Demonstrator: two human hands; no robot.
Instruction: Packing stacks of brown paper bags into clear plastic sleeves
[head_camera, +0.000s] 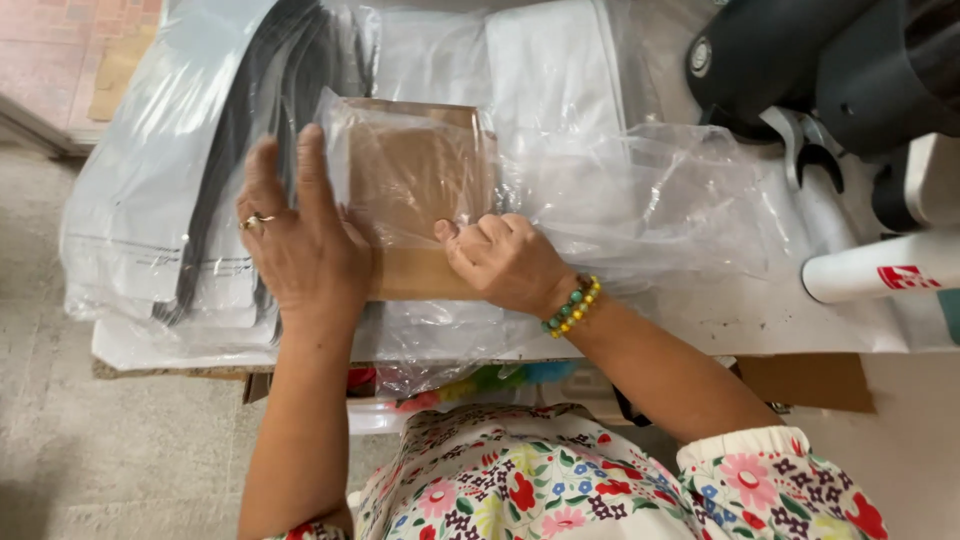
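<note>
Head camera looked down at one brown flat packet inside a clear plastic bag on the table. Left hand lay spread flat on its edge; right hand was curled, pinching the bag. Judging by this, bagging was underway. One stack of grey mailer bags lay beside.

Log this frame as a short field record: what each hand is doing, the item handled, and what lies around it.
left hand: flat, fingers spread, pressing the left edge of the item
right hand: curled, knuckles down on the item's lower right part
item: flat brown cardboard piece inside a clear plastic bag
left of item: stack of grey mailer bags
right of item: white roll, black device
surface: table
</note>
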